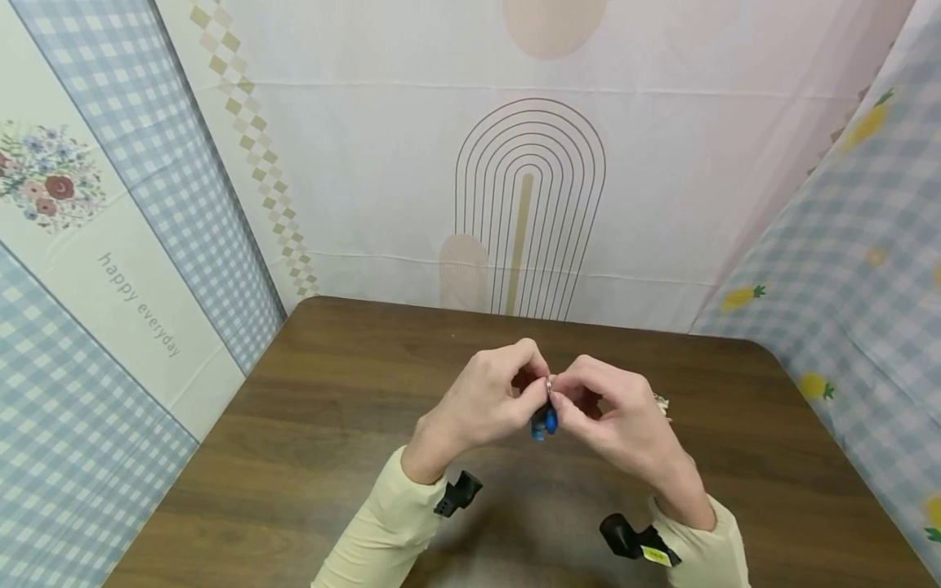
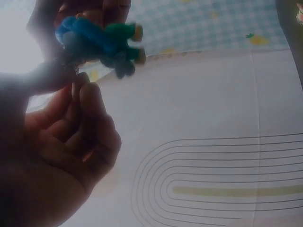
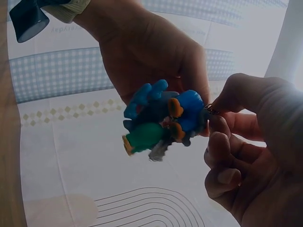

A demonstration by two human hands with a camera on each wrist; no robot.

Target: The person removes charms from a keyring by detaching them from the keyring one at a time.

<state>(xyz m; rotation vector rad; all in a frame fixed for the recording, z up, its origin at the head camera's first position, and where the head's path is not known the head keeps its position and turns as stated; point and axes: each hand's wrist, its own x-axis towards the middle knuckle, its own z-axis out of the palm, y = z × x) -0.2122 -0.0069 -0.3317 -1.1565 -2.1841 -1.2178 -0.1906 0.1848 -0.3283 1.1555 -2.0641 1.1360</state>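
Note:
A metal key ring (image 1: 548, 385) is held above the table between both hands. My left hand (image 1: 481, 400) pinches it from the left with thumb and finger. Opposite, my right hand (image 1: 625, 416) pinches the same ring, fingertips almost meeting the left ones. Below the ring dangle small figure charms (image 1: 547, 420), partly hidden in the head view. The right wrist view shows the charm cluster (image 3: 165, 118) as blue, green and grey pieces with orange-yellow parts. From below, the left wrist view shows the cluster (image 2: 102, 42) slightly blurred.
A brown wooden table (image 1: 331, 408) lies under the hands. Behind the right hand, a small pale object (image 1: 662, 404) on the table is mostly hidden. Patterned cloths, such as the white one with arches (image 1: 367, 180), hang around the table.

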